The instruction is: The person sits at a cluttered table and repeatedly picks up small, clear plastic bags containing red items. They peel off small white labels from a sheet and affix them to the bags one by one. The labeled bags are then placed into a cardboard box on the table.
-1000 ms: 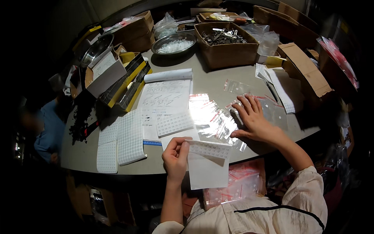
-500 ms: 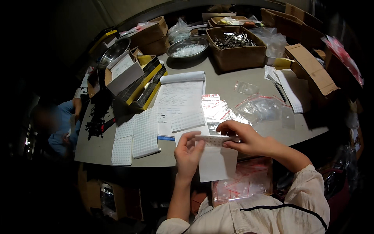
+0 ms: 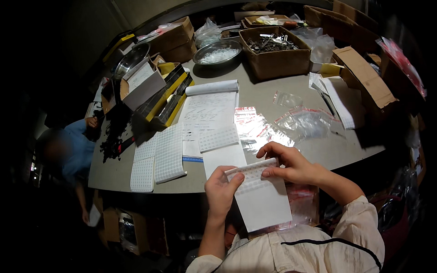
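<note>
Between my hands is a white sheet of round stickers (image 3: pixel 263 205), held by its upper edge over the table's front edge. Rows of small printed stickers run along its top, and its lower part is blank. My left hand (image 3: pixel 221 187) pinches the upper left corner, thumb on the front. My right hand (image 3: pixel 287 164) grips the top right edge between thumb and fingers. Just beyond lies another sticker sheet (image 3: pixel 218 138) on white paper. Small clear zip bags (image 3: pixel 259 129) with red strips are spread past my right hand. Below the held sheet, partly hidden, is a box of similar bags (image 3: pixel 304 204).
More sticker sheets (image 3: pixel 169 152) and a written notepad (image 3: pixel 209 102) lie on the left half. At the back stand a metal bowl of clear pieces (image 3: pixel 218 54) and a cardboard box of metal parts (image 3: pixel 275 57). A person in blue (image 3: pixel 75 145) is at the left.
The held sticker sheet has tilted to face me more, showing its printed rows and more of the blank part. Both hands have shifted slightly. The person at the left has moved their arms.
</note>
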`<state>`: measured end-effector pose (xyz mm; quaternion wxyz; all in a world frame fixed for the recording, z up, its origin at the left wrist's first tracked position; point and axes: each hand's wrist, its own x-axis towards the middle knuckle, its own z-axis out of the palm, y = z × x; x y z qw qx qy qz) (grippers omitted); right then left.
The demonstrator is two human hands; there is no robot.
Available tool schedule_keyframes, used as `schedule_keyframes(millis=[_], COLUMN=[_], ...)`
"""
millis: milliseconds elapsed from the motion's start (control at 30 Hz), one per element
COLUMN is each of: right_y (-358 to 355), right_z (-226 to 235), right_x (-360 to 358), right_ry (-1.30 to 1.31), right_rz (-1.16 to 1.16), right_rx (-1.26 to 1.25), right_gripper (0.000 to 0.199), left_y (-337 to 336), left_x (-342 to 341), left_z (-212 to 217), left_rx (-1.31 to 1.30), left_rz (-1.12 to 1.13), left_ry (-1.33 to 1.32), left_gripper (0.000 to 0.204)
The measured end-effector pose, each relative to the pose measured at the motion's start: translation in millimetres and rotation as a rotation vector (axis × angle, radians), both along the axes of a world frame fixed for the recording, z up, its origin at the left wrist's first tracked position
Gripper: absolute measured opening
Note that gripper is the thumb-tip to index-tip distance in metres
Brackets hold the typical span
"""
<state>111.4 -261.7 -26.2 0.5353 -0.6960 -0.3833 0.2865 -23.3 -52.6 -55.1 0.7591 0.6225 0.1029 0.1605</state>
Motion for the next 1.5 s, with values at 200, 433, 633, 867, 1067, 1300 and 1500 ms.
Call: schedule_keyframes(millis=[200,433,633,867,1067,1300,1500], right_y=[-4,-12,-18,-20,-17,-13,-12], right_z=[-2,-8,-19,-17,-7,-22,-34], right_x=[-8,-8,-8,4,-9,-16,-18], right_ry=[0.201,0.165,0.259,-0.477,-0.844,-1.159,-1.412], right_rz=[-0.048,-0.061,-0.107,-0.095,-0.088,-0.122,-0.053], right_rx=[0.130,0.172,0.133,0.016,-0.110,-0.075,0.060], right_gripper=[0.029,0.018,0.016,0.038,0.026,0.033,0.042], left_y=[-3,-5,-13,-13,-15,-16,0], left_x=[-9,-5,5,6,7,12,15], left_z=[8,-2,-2,-14,-23,-17,-15], left_rx=[0.078,0.048,-0.080,0.300,0.439,0.191,-0.004], left_rz=[0.078,0.059,-0.024,0.064,0.065,0.034,-0.089], left_ry=[0.058,-0.024,-0.007,-0.011,-0.002,0.054,0.140], left_gripper=[0.014,0.014,0.014,0.012,0.012,0.011,0.010])
